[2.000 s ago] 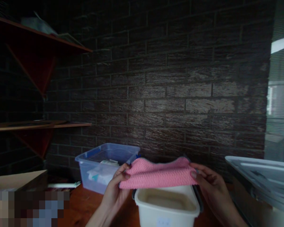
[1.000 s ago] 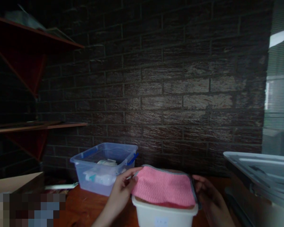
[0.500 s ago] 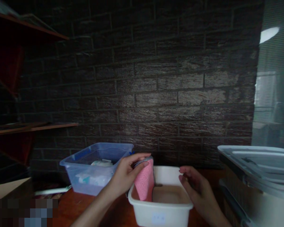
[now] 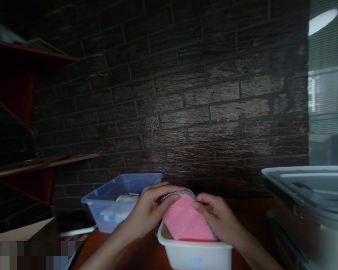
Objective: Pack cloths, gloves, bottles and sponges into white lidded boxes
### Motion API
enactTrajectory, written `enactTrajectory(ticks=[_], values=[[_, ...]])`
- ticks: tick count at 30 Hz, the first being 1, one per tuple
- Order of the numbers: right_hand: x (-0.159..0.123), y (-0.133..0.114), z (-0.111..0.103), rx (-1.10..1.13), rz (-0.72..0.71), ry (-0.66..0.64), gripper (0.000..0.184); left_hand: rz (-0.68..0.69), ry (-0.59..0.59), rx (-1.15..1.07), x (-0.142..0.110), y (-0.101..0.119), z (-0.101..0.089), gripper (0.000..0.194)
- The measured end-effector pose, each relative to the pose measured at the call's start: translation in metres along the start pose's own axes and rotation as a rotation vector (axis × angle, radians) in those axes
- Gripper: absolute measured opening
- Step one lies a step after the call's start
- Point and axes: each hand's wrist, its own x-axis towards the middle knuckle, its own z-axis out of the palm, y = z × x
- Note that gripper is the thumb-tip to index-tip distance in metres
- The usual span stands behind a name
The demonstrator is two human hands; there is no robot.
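A pink cloth (image 4: 187, 221) with a dark checkered edging hangs spread between my two hands. My left hand (image 4: 156, 204) pinches its upper left edge, thumb in front and fingers behind. At the upper right edge, my right hand (image 4: 215, 212) grips the same cloth between thumb and fingers. Below it stands a white plastic basin (image 4: 198, 255) with a small pale label on its front. The cloth's lower part hangs at the basin's opening and hides most of the inside.
A clear bluish plastic bin (image 4: 124, 202) with white packets in it stands behind my left forearm. To the right are lidded storage boxes (image 4: 312, 198). Wooden shelves (image 4: 45, 163) jut out at the left, above a cardboard box (image 4: 25, 232). A dark brick wall (image 4: 186, 112) closes off the back.
My right hand has come from the basin's right rim onto the cloth and now grips it. The cloth, folded narrow before, is spread wider to the right. The view has tilted slightly.
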Motion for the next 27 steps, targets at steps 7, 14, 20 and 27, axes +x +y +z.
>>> enactTrajectory(ticks=[7, 14, 20, 27], values=[[-0.003, -0.016, -0.005, -0.266, -0.078, -0.101, 0.026, 0.022, -0.073, 0.103, 0.002, 0.002, 0.004, 0.021], [0.000, -0.019, -0.005, -0.341, -0.102, -0.174, 0.021, -0.003, -0.161, 0.120, 0.010, 0.004, 0.004, 0.018], [-0.004, -0.020, -0.001, -0.088, -0.124, -0.045, 0.036, -0.049, -0.148, 0.197, 0.014, 0.009, -0.001, 0.020], [0.002, -0.029, 0.008, -0.013, -0.124, -0.012, 0.010, 0.002, -0.108, 0.233, 0.017, 0.018, -0.007, 0.018]])
